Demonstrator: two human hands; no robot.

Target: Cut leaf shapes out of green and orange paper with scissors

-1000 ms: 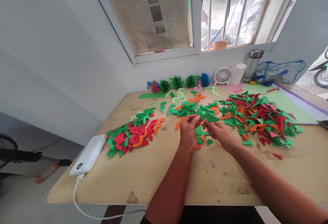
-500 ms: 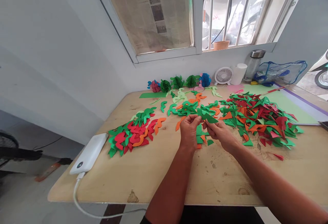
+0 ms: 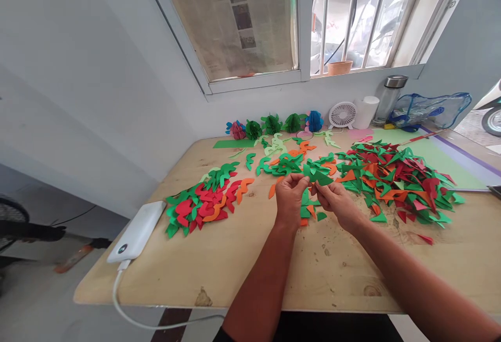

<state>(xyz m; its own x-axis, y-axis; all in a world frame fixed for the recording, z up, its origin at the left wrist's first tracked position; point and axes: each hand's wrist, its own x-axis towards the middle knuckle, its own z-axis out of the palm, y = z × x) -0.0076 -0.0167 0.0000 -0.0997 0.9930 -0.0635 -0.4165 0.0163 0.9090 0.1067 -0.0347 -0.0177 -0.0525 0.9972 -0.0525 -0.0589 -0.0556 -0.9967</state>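
Between the fingertips of both hands is a green paper piece [image 3: 320, 176], raised over the middle of the table. My left hand [image 3: 290, 196] pinches its left end. My right hand [image 3: 337, 202] is closed at its lower right edge; whether a tool is inside those fingers I cannot make out. Beneath and behind the hands lie loose green and orange paper cutouts [image 3: 287, 165]. To the right spreads a big heap of green, red and orange paper scraps [image 3: 395, 177]. A group of wavy red, green and orange cutouts [image 3: 205, 201] lies to the left.
A white power bank [image 3: 136, 231] with a cable sits at the table's left edge. Along the wall stand several paper honeycomb figures [image 3: 273, 124], a small white fan [image 3: 342, 116], a glass bottle [image 3: 390, 101] and a clear blue-edged bag [image 3: 432, 109].
The hands hold nearly the same place. The green paper between them has turned slightly, and the whole view has shifted a little.
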